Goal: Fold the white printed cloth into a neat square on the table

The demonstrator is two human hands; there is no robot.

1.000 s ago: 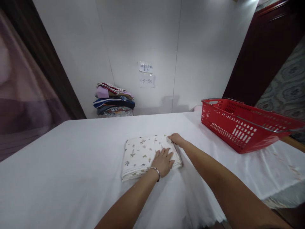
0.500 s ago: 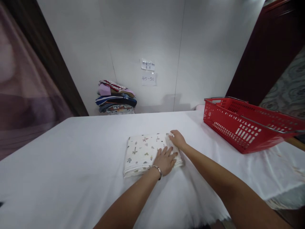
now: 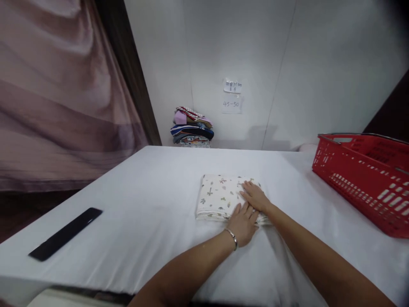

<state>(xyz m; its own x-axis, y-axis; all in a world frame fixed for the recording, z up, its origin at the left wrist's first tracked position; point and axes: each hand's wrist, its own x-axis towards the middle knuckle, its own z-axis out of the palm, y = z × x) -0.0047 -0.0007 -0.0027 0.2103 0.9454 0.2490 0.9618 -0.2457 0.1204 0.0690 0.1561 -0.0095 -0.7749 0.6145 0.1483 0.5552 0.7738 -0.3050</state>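
The cloth [image 3: 214, 198] lies folded on the table [image 3: 137, 192]; left hand [image 3: 242, 226] and right hand [image 3: 256, 198] rest palm-down on its right part, fingers spread, pinching nothing; smoothing appears in hand; the next move likely calls for keeping layers aligned; the basket [image 3: 347, 171] stands right of the cloth, its floor hidden, contents undeterminable.

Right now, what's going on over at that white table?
A person's left hand and right hand rest on a folded white cloth with small printed shapes. The left, with a bracelet at its wrist, is nearer the front edge. A red basket stands toward the table's right side; a dark flat strip lies toward its left.
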